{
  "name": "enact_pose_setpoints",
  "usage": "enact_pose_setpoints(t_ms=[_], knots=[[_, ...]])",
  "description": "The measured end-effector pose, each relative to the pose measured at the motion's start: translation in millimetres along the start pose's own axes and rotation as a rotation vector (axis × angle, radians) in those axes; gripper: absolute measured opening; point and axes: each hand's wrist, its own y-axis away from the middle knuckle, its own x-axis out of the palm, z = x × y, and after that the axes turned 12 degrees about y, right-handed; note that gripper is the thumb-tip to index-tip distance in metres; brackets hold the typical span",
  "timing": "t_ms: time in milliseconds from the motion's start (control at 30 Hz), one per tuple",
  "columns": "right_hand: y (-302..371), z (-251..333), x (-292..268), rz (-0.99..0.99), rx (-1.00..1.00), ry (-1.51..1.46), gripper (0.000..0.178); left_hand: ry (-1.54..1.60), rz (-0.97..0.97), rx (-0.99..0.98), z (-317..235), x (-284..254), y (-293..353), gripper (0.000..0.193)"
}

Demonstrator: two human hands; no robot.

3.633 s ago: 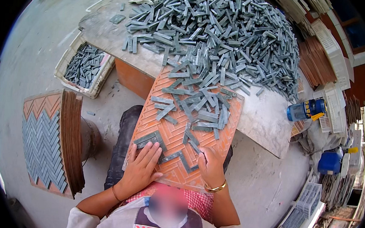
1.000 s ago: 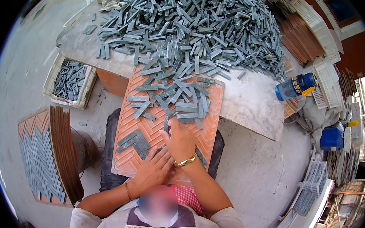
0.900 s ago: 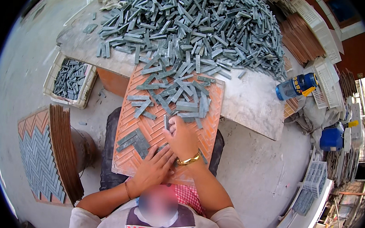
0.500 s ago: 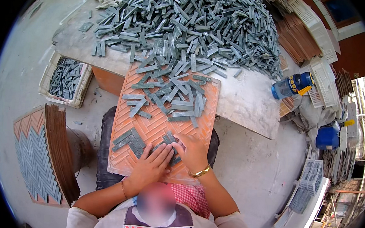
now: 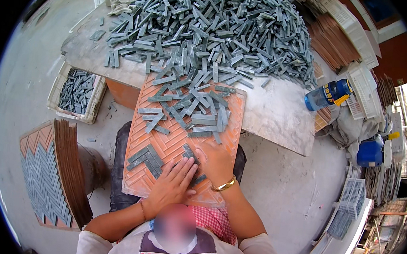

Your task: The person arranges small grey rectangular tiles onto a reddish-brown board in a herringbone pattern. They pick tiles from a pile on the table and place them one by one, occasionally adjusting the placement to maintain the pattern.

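An orange grooved board (image 5: pixel 136 188) with a herringbone pattern rests over my lap. Narrow dark green stone strips (image 5: pixel 149 160) lie fitted into its grooves at the left, and more strips sit beneath and beside my hands. My left hand (image 5: pixel 177 178) lies flat over strips near the board's middle, fingers stretched out. Just right of its fingertips, my right hand (image 5: pixel 216 164) has its fingers bent down toward the board; what they hold, if anything, is hidden. Loose grey-green strips (image 5: pixel 205 119) are scattered across the board's far half.
A large heap of stone strips (image 5: pixel 220 33) covers the table (image 5: pixel 280 118) ahead. A blue bottle (image 5: pixel 328 95) lies at its right. On the left are a white crate (image 5: pixel 98 102) of strips and a stack of boards (image 5: pixel 69 164), its front one filled. A blue jug (image 5: pixel 370 153) stands far right.
My right hand has moved slightly away from me, off the left hand's fingertips, with its fingers more bent. My left hand stays flat in about the same place. The whole view has shifted slightly.
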Motion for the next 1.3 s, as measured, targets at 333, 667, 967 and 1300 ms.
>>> enact_pose_setpoints(t_ms=[333, 667, 967, 1300], knots=[[-22.1, -9.8, 4.6, -0.225, -0.131, 0.179, 0.026, -0.073, -0.015, -0.055, 6.1, 7.4, -7.8, 0.077], [-30.9, -20.5, 0.9, -0.118, -0.214, 0.281, 0.013, -0.103, 0.036, 0.009, 2.6, 3.8, -7.4, 0.073], [-15.8, -30.5, -19.5, -0.178, -0.096, 0.023, 0.022, -0.168, 0.062, 0.103, 3.6, 5.7, -1.2, 0.067], [43.5, -39.3, -28.4, -0.058, 0.231, -0.248, 0.022, 0.069, -0.117, 0.18, 6.0, 9.3, -32.2, 0.024]])
